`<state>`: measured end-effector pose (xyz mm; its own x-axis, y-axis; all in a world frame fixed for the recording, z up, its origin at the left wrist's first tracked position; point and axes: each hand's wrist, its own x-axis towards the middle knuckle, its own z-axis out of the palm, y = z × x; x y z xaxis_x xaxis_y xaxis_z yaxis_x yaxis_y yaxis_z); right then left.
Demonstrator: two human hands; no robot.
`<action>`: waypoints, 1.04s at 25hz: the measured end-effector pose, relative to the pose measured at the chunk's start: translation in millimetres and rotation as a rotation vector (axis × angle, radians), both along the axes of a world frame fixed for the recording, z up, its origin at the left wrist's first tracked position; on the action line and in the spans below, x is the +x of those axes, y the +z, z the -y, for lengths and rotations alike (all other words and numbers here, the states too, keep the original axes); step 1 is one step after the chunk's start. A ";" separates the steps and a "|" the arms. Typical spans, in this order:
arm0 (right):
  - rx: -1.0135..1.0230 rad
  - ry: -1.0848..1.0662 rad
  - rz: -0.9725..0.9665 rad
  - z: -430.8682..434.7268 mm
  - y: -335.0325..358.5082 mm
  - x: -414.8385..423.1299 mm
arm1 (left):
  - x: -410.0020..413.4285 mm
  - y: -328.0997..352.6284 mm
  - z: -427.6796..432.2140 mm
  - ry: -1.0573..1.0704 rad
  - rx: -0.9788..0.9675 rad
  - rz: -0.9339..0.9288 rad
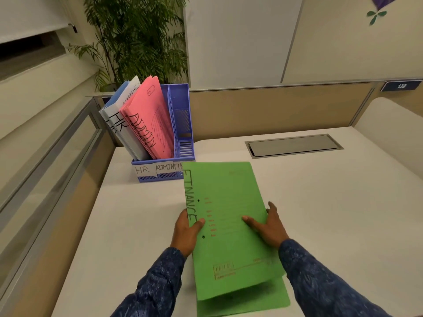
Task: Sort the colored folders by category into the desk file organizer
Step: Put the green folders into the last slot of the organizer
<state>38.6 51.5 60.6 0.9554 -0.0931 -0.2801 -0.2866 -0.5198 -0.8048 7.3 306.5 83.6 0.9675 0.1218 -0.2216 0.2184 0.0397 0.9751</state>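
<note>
Both hands hold a green folder (224,186) marked FINANCE just above the white desk (332,202), near its front edge. The left hand (186,229) grips the spine side, thumb pressed on the cover and the other fingers tucked beneath it. The right hand (270,225) clamps the opposite long edge, thumb laid across the cover. Holding it from both sides likely keeps the thin card flat and the lettering readable while it is matched to a slot. Below it shows a lower green sheet (251,303); whether this is the folder's own back cover sagging open or a second folder, I cannot tell. The folder's far corner points toward the blue file organizer (180,115) at the desk's back left, and it hides part of the paper labels (158,168) reading HR, ADMIN and FIN. The HR folders (119,124), blue and white, lean in the left compartment, and the pink ADMIN folders (151,115) lean in the middle one. The right compartment holds no folder, so it is probably meant for this green one. A grey cable hatch (293,146) sits flush in the desk. Behind run a beige partition (274,110), a potted palm (137,37) and a number plate (401,85) reading 138.
</note>
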 end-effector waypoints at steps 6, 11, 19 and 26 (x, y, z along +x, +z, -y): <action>0.201 0.053 0.103 -23.8 52.4 52.5 | 16.2 44.0 -34.1 -0.019 -0.132 0.022; 0.145 0.166 0.175 -56.1 80.5 101.1 | 29.3 56.4 -52.6 -0.009 -0.131 0.014; 0.046 0.256 0.411 -133.8 96.7 138.3 | 77.1 116.5 -84.3 0.271 0.282 0.312; 0.129 0.590 0.300 -193.0 82.2 142.6 | 140.5 143.1 -88.2 0.439 0.501 0.468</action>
